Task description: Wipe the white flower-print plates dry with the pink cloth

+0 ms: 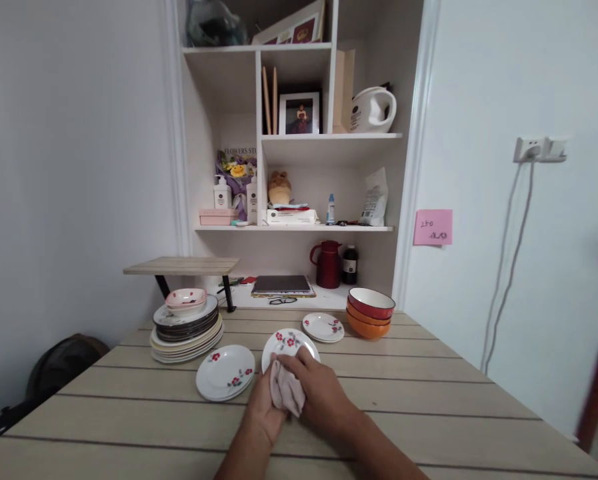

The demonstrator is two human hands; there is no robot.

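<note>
A small white plate with red flowers [287, 343] is tilted up on its edge above the table's middle. My left hand [259, 408] grips it from below and behind. My right hand [319, 393] presses a pale pink cloth [286, 390] against the plate's face, fingers closed round the cloth. A like flowered plate [225, 372] lies flat just to the left, and another [323, 327] lies a little farther back on the right.
A tall stack of mixed plates [186, 333] topped by a pink bowl [185, 299] stands at the left rear of the wooden table [429, 407]. Stacked red and orange bowls [371, 313] sit at the right rear. Shelves with a red jug [327, 264] are behind.
</note>
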